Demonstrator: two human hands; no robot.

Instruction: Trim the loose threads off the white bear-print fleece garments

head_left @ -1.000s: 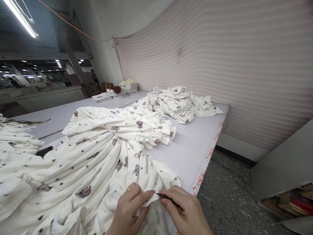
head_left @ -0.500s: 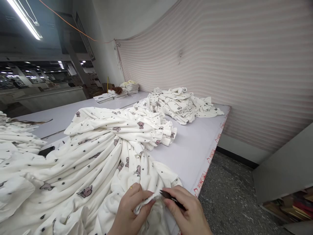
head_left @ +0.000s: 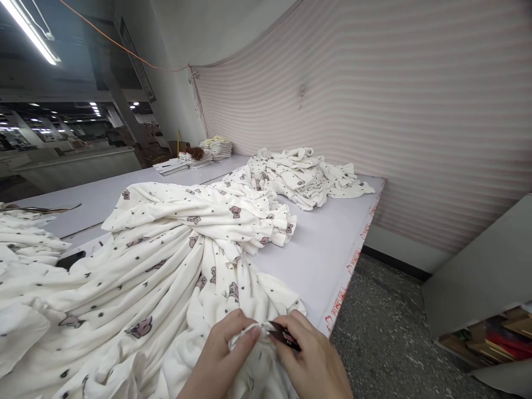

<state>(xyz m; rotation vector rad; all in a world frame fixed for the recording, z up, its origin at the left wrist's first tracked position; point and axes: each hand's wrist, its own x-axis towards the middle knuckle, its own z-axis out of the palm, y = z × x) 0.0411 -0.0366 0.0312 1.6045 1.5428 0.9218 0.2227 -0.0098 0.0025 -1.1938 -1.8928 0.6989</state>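
At the bottom of the head view my left hand (head_left: 220, 360) pinches a bunched edge of a white printed garment (head_left: 158, 277) between thumb and fingers. My right hand (head_left: 313, 366) is closed on a small dark thread snipper (head_left: 282, 334), whose tip touches the pinched fabric edge. The garment is white with small dark dots and pinkish-grey bows, and it spreads in folds across the near part of the light table (head_left: 324, 249).
A second heap of the same printed garments (head_left: 303, 174) lies at the table's far end by the striped wall. Stacks of paper and folded cloth (head_left: 208, 149) sit farther back. More white cloth (head_left: 25, 238) lies left. A grey floor (head_left: 386, 332) and a shelf unit (head_left: 482, 277) are right.
The snipper tip has moved left onto the pinched fabric edge, and both hands have drawn closer together. The view shifted slightly.
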